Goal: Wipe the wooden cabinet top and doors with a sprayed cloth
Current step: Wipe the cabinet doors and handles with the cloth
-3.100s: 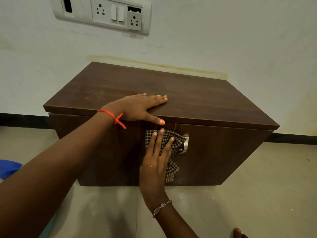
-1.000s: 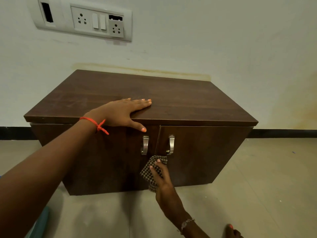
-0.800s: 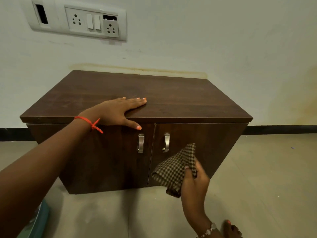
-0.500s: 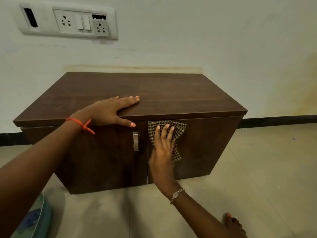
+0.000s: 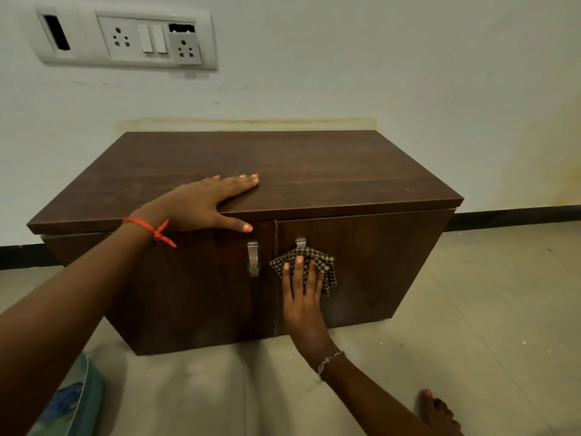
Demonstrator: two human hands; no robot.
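Note:
A low dark wooden cabinet (image 5: 314, 171) stands on the floor against the wall, both doors closed. My right hand (image 5: 303, 297) presses a checked brown cloth (image 5: 323, 265) flat against the right door (image 5: 377, 262), fingers straight, just below its metal handle (image 5: 301, 242). The cloth hides most of that handle. My left hand (image 5: 207, 202) rests flat on the front edge of the cabinet top, thumb hanging over the left door (image 5: 188, 294). The left door's metal handle (image 5: 253, 258) is in plain sight.
A white switch and socket panel (image 5: 125, 39) sits on the wall above the cabinet. A blue-green thing (image 5: 72, 401) lies on the floor at lower left. A bare foot (image 5: 437, 410) shows at lower right. Tiled floor (image 5: 487, 309) stretches to the right.
My right hand with the cloth has slid down the right door from just under the top edge to below the handle. My left hand has stayed on the cabinet top.

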